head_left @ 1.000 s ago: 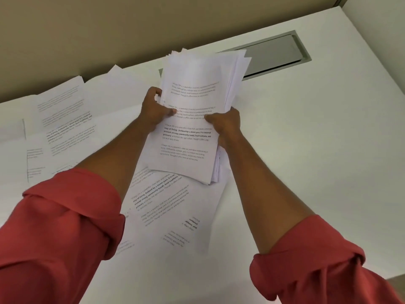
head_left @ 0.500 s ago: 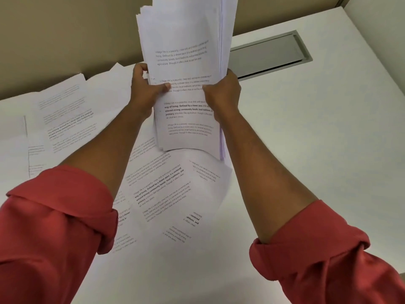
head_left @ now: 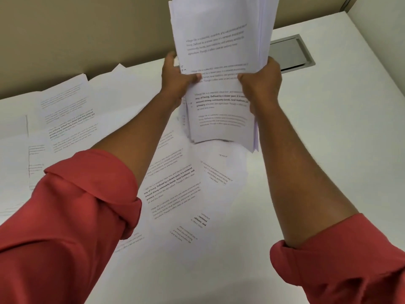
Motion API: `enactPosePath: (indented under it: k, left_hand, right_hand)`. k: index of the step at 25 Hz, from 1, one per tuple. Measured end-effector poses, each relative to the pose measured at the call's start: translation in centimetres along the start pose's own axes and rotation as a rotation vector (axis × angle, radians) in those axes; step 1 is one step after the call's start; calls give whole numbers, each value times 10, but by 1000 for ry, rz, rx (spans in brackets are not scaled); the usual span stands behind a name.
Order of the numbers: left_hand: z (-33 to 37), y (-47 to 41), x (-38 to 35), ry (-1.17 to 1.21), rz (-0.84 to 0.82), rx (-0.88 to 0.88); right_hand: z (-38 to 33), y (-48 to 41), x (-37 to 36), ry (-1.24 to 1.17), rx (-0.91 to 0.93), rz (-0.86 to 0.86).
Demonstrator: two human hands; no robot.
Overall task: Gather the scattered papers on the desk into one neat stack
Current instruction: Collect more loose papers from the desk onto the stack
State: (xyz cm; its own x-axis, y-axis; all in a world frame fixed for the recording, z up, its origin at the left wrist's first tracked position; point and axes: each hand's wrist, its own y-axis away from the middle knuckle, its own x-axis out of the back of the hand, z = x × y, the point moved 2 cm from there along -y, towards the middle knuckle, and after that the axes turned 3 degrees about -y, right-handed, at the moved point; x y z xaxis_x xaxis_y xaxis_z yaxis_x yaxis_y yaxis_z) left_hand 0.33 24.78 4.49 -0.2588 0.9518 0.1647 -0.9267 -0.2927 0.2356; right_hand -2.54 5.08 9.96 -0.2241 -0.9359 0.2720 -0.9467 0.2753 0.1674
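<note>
A thick stack of printed papers (head_left: 217, 42) stands upright above the white desk (head_left: 328, 150), its lower edge uneven and close to the sheets below. My left hand (head_left: 175, 81) grips its left edge, thumb across the front page. My right hand (head_left: 262, 81) grips its right edge the same way. The top of the stack runs out of the frame. Several loose printed sheets (head_left: 175, 189) lie overlapped on the desk under and between my arms. More loose pages (head_left: 65, 110) are spread across the desk's left side up to the wall.
A grey metal cable hatch (head_left: 289, 54) is set into the desk at the back right, just behind the stack. A beige wall panel (head_left: 87, 29) bounds the desk at the back. The desk's right side is bare white surface.
Both hands have lifted the stack from lying tilted on the desk to standing upright, and it has risen toward the top of the view.
</note>
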Motion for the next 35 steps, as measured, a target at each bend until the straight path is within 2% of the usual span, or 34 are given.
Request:
enactPosePath:
  k: [3, 6, 8, 10, 13, 15, 20, 22, 25, 26, 27, 29, 30, 32, 35]
  left_hand:
    - [21, -2, -23, -35, -5, -26]
    - [50, 0, -36, 81, -63, -54]
    - [59, 3, -39, 123, -114, -13]
    - [55, 8, -37, 58, -147, 87]
    - [31, 18, -20, -125, -129, 327]
    - [10, 36, 2, -182, -122, 458]
    - [-52, 135, 78, 9, 20, 603]
    - [-83, 182, 108, 110, 124, 616]
    - [-129, 239, 118, 188, 315, 600]
    - [-141, 253, 114, 113, 380, 611]
    - [-151, 262, 108, -59, 424, 629]
    - [-157, 269, 93, -475, 443, 705]
    - [-155, 269, 88, -547, 457, 745]
    - [-149, 266, 83, -520, 492, 798]
    - [-154, 260, 89, -417, 500, 800]
  right_hand:
    - [-10, -13, 24, -75, 1, -10]
    - [-19, -30, 48, -164, -48, 1]
    - [-18, -42, 61, -177, -130, -35]
    - [-7, -47, 64, -158, -265, -130]
    - [27, -30, 47, -192, -526, -324]
    - [53, -8, 32, -204, -631, -410]
    - [97, 71, -9, -184, -780, -546]
    - [105, 103, -30, -82, -751, -630]
    - [114, 132, -62, 237, -540, -742]
    - [115, 139, -70, 385, -449, -758]
    - [115, 145, -77, 567, -348, -750]
    - [113, 154, -80, 887, -194, -660]
    - [113, 159, -81, 972, -158, -611]
    - [111, 165, -80, 994, -160, -567]
    - [110, 166, -83, 895, -204, -634]
